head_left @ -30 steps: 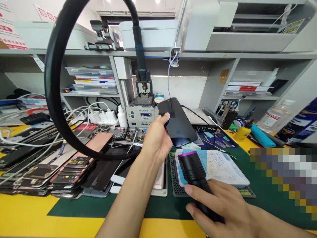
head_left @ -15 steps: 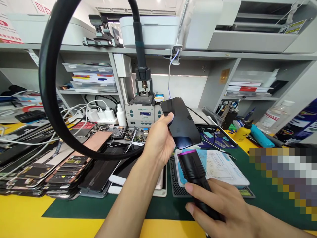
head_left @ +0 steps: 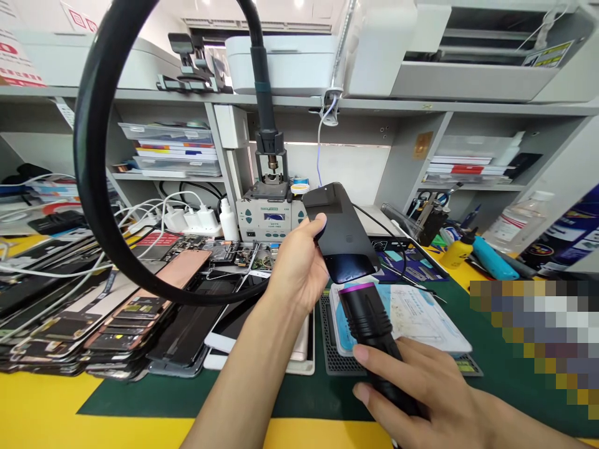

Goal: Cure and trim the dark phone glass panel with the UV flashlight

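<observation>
A dark glossy phone screen or phone [head_left: 344, 227], its exact kind unclear, is tilted in the air at the middle of the view. My left hand [head_left: 302, 259] is closed on its left edge, thumb on the near face. Below it, my right hand [head_left: 425, 386] is wrapped round a black flashlight [head_left: 367, 318]. The flashlight's purple-rimmed head points up at the panel's lower edge, with a small gap between them. Behind the flashlight lies a blue and white pad or packet [head_left: 425, 318] on a dark perforated tray [head_left: 330, 340].
Stacks of phone parts [head_left: 140, 312] fill the left of the green mat [head_left: 299, 399]. A thick black hose [head_left: 88, 125] loops down in front of the hot-air station [head_left: 266, 218]. Bottles [head_left: 519, 221] and a tool holder [head_left: 433, 215] stand at the right.
The panel in my left hand has tilted very slightly. My right hand and the flashlight have shifted a touch to the right. Both grips are the same.
</observation>
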### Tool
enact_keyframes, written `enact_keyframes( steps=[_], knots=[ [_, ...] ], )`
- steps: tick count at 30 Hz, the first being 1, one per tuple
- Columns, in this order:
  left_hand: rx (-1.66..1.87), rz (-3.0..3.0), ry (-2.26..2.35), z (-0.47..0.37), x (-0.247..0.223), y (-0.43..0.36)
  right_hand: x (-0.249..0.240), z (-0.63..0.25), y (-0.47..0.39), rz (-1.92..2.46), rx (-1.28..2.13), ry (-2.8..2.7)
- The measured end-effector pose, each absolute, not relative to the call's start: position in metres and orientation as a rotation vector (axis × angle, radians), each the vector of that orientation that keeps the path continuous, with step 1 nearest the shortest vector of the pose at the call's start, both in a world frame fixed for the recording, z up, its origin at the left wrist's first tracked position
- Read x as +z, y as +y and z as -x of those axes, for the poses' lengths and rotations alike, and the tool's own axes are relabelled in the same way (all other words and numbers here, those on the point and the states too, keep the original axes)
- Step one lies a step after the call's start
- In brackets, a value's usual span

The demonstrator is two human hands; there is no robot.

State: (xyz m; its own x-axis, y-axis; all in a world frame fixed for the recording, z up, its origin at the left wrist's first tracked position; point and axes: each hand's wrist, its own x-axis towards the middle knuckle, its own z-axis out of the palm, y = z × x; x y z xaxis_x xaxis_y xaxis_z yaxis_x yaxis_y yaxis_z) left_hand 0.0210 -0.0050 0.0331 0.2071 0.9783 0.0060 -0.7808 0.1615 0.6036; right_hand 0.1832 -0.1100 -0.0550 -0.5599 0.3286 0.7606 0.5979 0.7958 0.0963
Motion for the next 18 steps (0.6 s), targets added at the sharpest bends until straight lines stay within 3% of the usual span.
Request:
enact_keyframes(
  steps=[18],
  knots=[
    [1.35,-0.596,0.444,-0.0189,0.0322,-0.0034,-0.0509,-0.186,-0.1081,0.72,-0.352,-2.151]
  ],
)
